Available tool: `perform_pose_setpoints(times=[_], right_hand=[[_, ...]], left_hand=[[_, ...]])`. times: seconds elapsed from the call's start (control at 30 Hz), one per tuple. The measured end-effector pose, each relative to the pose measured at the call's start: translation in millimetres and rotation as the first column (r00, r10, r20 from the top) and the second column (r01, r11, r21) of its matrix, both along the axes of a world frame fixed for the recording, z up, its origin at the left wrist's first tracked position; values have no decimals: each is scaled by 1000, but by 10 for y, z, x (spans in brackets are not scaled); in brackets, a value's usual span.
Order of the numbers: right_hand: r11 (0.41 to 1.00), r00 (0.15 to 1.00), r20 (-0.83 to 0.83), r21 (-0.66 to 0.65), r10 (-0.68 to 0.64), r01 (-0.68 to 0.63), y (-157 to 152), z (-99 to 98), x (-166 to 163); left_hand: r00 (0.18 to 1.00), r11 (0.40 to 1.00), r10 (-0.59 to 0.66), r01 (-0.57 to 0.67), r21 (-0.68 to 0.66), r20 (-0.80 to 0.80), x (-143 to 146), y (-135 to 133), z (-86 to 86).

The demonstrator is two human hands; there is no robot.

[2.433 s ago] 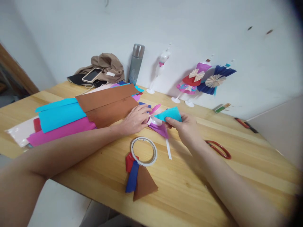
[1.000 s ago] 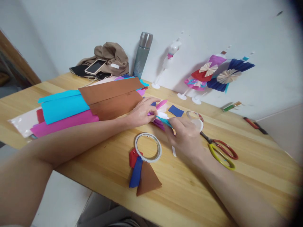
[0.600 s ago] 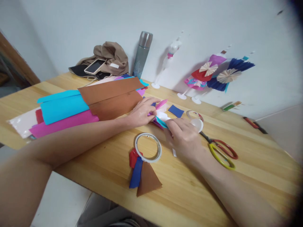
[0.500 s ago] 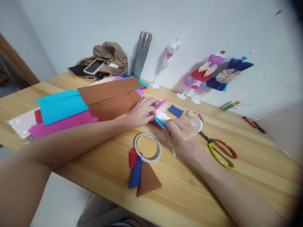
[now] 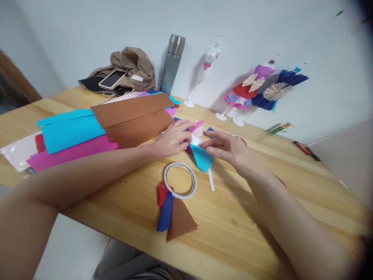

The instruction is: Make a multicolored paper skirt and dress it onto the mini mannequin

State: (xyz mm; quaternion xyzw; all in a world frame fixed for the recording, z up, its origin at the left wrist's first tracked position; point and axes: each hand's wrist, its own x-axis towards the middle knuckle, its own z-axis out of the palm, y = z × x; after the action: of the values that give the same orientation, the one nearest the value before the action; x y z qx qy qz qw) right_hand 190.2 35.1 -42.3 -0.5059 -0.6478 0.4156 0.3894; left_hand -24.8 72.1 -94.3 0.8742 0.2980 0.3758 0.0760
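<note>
As right hand [image 5: 230, 149] pinches it, crinkly turquoise paper triangle [image 5: 203, 160]

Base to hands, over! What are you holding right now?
Left hand grip shut on pink paper. Right hand pinching blue paper at its top. Tape ring lies just beside it. Over.

Wooden table [image 5: 247, 217] carries: stacked paper sheets [image 5: 72, 136], tape ring [image 5: 180, 186], paper scraps [image 5: 175, 217], white strip [image 5: 211, 179], steel flask [image 5: 172, 64], cloth bundle [image 5: 132, 66], figures on stands [image 5: 241, 93].
</note>
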Motion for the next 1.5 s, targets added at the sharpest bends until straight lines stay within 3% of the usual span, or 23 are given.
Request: perform_pose_setpoints(times=[0.1, 0.23, 0.37, 0.57, 0.9, 1.03, 1.13, 1.23, 1.5], right_hand=[[998, 990, 126, -9, 57, -56, -7, -62, -120], [977, 913, 398, 214, -87, -1, -2, -184, -265], [956, 852, 501, 293, -150, -4, 15, -240, -309], [963, 876, 472, 267, -95, -39, 37, -269, -322], [995, 978, 206, 85, 26, -45, 22, -126, -253], [993, 968, 247, 102, 39, -66, 48, -53, -130], [953, 929, 359, 239, 92, -187, 34, -22, -94], [875, 879, 439, 334, 183, -349, 44, -36, -107], [744, 744, 611, 357, 271, -564, 153, -85, -140]], left_hand=[[1000, 1000, -4, 4, 9, -6, 5, 4, -2], [1000, 1000, -15, 14, 28, 10, 9, 19, -14], [1000, 1000, -16, 16, 19, 8, 7, 19, -12], [1000, 1000, -11, 11, 7, 6, 1, 15, -10], [1000, 1000, 7, -8, 21, 12, 1, 37, -37], [999, 999, 11, -12, 41, 32, 12, 27, -39], [999, 998, 4, -7, 63, 53, 16, 39, -59], [997, 996, -7, 0, 91, 80, 17, 61, -90], [997, 995, -20, 13, 98, 71, -2, 98, -142]])
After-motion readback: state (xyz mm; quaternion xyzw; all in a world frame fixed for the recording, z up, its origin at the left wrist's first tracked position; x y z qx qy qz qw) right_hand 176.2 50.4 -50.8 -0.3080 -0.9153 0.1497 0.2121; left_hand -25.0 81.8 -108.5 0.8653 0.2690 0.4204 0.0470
